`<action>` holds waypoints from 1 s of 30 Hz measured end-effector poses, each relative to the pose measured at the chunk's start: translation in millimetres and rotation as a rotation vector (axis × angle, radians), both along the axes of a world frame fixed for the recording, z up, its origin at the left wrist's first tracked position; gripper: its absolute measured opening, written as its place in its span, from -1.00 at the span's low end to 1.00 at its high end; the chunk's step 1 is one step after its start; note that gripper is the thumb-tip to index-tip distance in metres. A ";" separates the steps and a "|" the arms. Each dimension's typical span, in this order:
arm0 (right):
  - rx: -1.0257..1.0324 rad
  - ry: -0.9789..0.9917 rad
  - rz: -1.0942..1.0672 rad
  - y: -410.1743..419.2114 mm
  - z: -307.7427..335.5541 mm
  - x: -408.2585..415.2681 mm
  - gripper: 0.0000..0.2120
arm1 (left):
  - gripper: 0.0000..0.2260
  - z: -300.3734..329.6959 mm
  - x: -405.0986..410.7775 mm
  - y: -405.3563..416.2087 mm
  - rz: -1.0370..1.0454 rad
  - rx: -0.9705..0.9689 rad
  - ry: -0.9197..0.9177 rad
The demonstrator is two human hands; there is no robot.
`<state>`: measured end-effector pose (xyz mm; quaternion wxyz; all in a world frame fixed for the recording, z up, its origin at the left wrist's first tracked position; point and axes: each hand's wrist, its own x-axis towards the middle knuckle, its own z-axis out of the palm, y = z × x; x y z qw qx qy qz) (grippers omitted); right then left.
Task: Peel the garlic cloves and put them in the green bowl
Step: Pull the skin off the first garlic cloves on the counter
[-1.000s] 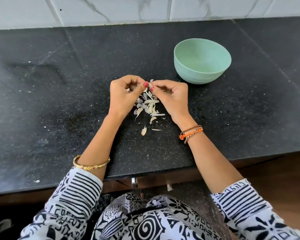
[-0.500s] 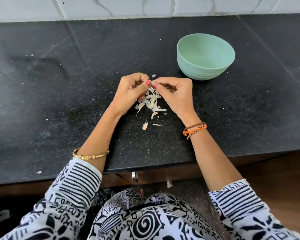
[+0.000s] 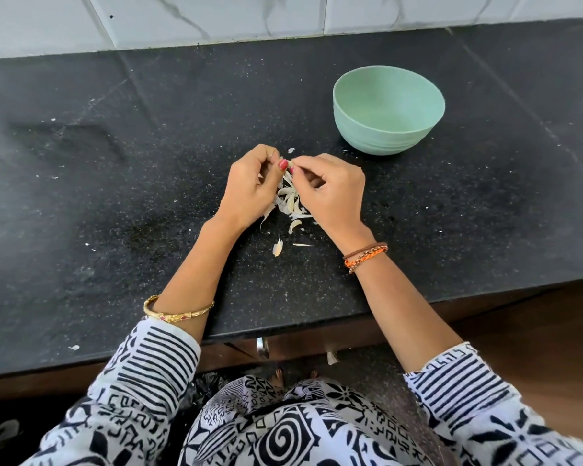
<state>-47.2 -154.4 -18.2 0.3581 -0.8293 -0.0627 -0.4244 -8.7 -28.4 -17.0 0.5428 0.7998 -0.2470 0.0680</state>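
Black stone surface (image 3: 115,230): mid-surface, left hand (image 3: 249,186) and right hand (image 3: 330,190) both pinch one garlic clove (image 3: 288,162) between fingertips, above peels (image 3: 292,203); green bowl (image 3: 388,111) stands toward the far right.

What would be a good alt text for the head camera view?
Two hands, left hand and right hand, pinch a garlic clove above a pile of peels on a black counter. A green bowl stands behind, to the right.
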 end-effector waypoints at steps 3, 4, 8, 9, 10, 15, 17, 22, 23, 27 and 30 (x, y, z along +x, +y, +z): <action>-0.108 -0.068 -0.069 2.6 -0.4 1.3 -0.96 | -0.84 1.2 -0.1 0.5 0.047 0.047 -0.110; -0.128 -0.081 -0.084 2.8 -0.7 1.7 -0.95 | -0.83 1.2 -0.5 0.6 0.052 0.051 -0.126; 0.006 -0.040 -0.059 6.0 -1.5 0.1 -0.94 | -0.87 4.8 -5.8 -0.6 0.047 -0.074 0.006; 0.122 0.010 -0.019 7.6 0.4 -0.5 -0.92 | -0.86 7.2 -7.3 -1.0 0.033 -0.161 0.082; 0.226 0.059 0.034 8.5 2.5 -1.0 -0.90 | -0.86 9.4 -8.8 -1.5 0.016 -0.244 0.148; 0.230 0.083 0.079 0.7 4.0 -1.2 -0.91 | -0.79 13.0 -11.3 -10.3 -0.048 -0.368 0.358; 0.131 0.023 0.034 -0.4 2.2 -0.9 -0.91 | -0.78 12.3 -11.6 -13.3 -0.066 -0.346 0.379; -0.061 -0.088 -0.093 2.4 0.3 1.0 -0.94 | -0.80 5.6 -7.8 -10.6 0.006 -0.191 0.196; -0.066 -0.088 -0.106 3.0 -0.6 1.4 -0.94 | -0.83 4.1 -7.9 -10.2 0.032 -0.124 0.121; 0.201 0.106 -0.014 4.5 2.6 -1.8 -0.93 | -0.80 3.0 -11.3 -11.3 0.091 0.021 -0.121; 0.687 0.375 0.238 4.8 13.3 -4.9 -0.91 | -0.70 4.4 -9.1 -4.5 0.147 0.114 -0.214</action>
